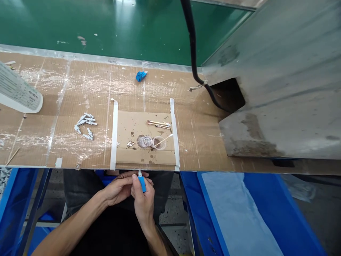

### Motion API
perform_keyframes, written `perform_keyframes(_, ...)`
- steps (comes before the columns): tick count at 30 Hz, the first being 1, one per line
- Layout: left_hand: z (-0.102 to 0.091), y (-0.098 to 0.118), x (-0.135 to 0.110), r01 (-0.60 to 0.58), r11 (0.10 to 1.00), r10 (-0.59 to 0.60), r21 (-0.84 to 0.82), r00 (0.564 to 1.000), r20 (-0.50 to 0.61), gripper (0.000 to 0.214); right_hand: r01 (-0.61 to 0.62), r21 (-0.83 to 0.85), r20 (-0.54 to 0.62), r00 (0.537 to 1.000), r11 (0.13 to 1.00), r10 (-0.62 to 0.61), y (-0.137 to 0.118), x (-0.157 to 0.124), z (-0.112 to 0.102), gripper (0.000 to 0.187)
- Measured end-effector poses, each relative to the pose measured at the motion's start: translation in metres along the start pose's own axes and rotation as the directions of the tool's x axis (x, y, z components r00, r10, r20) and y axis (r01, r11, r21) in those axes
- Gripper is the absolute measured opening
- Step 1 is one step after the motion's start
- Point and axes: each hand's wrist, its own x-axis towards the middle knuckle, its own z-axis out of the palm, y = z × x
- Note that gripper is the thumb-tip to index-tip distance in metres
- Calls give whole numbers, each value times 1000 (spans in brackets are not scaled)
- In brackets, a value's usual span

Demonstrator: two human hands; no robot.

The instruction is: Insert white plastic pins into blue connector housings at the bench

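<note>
**Blue piece (142, 184) gripped in the right hand (142, 190), just off the tabletop's (205, 151) near edge**

The right hand pinches the blue piece with its thumb laid along it, and a pale tip (140, 173) stands out at the upper end. The piece is in front of the seated person, beside the tabletop's front edge. The left hand (121, 187) is close against the right, its fingers half curled and reaching behind the piece; I cannot tell whether they grasp it too.

Ahead of the hands, a cardboard sheet (126, 122) (spotted with dark, wet-looking marks) lies between two white strips (114, 137). On it are a small clear cup (163, 147) with a cotton swab (167, 138) leaning over its rim, a round clear item (145, 141) next to the cup, and several cotton swabs (160, 123) in a bunch, some dark-tipped.

To the left is a loose group of pale grey connectors (89, 120), and farther left a white bottle (21, 90). A second blue part (140, 76) sits toward the back. On the right, a black cable (192, 42) runs down into an opening in a metal housing (277, 78).
</note>
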Motion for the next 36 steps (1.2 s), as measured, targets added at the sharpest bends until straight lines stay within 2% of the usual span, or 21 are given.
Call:
perform_keyframes(4,-4,-2,2,-2,999,2,-42,1000,6,31,37,-49,-72,997,998,-41,-5,2,3,46)
perform_keyframes(15,0,-2,2,6,997,-10,-80,999,-44,21,148,-148,-116,979,978,-166,-15,5,5,42)
perform_keyframes(20,1,1,3,30,996,-37,-81,996,-82,25,168,-196,-141,970,966,-198,-18,5,4,38)
perform_keyframes(26,6,2,2,65,994,-78,-84,984,-158,34,166,-225,-105,976,960,-193,-18,4,1,39)
perform_keyframes(32,9,0,4,96,982,-120,-165,983,-142,37,151,-280,-56,983,948,-173,-19,5,-7,37)
perform_keyframes(36,7,-1,3,127,977,-157,-172,973,-172,38,133,-299,-40,988,945,-151,-17,4,-8,37)
